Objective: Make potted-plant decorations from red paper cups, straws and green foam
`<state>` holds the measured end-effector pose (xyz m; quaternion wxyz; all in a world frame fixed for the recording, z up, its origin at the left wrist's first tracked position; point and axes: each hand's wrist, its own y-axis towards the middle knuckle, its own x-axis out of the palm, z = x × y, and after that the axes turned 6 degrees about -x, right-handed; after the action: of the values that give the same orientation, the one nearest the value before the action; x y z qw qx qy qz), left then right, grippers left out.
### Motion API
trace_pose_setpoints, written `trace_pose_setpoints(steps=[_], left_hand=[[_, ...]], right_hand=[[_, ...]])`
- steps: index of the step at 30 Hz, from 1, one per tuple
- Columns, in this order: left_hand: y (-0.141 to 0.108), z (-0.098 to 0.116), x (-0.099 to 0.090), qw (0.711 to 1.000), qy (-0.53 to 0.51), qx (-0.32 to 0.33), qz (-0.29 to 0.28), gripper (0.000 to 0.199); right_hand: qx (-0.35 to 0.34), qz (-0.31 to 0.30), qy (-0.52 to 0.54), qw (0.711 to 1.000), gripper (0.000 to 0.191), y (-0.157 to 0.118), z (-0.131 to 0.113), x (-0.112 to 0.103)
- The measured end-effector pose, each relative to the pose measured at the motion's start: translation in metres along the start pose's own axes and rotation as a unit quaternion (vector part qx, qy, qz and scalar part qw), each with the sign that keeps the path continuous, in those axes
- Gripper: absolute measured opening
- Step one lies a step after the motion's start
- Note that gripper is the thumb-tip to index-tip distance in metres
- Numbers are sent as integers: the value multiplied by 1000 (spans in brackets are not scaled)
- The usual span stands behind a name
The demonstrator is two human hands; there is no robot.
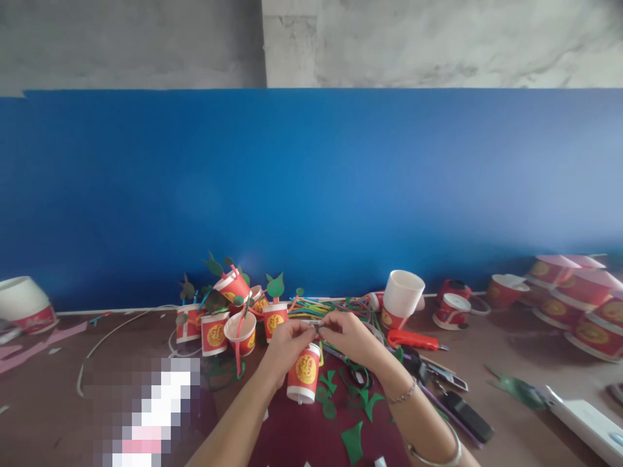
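My left hand [291, 340] and my right hand [349, 336] meet at the middle of the table, fingertips pinched together. Whatever lies between the fingertips is too small and dark to make out. Right below them is a red paper cup [305, 371] with a yellow emblem, its white rim uppermost and a short clear stub at its lower end. I cannot tell whether the left hand touches this cup. Green paper scraps [352, 442] lie in front of and beside it. Behind the fingers is a bundle of coloured pipe cleaners or straws [314, 306].
Several decorated red cups [215, 334] with green cut-outs stand to the left. A stack of white cups [403, 292], an orange utility knife [413, 339], a black key fob [467, 415] and tape rolls [452, 311] are on the right. Stacked red cups [596, 331] stand far right, before a blue panel [311, 188].
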<state>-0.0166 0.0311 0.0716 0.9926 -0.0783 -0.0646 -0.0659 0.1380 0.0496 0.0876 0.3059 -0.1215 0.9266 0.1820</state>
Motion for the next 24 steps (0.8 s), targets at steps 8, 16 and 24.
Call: trace_pose_setpoints(steps=[8,16,24], left_hand=[[0,0,0,1000,3,-5,17,20],[3,-3,5,996,-64,43,53,36],[-2,-6,1,918,252,272,138,11]], right_hand=[[8,-17,14,1000,14,0,3,0],[20,17,48,998,15,3,9,2],[28,8,96,995,14,4,12,3]])
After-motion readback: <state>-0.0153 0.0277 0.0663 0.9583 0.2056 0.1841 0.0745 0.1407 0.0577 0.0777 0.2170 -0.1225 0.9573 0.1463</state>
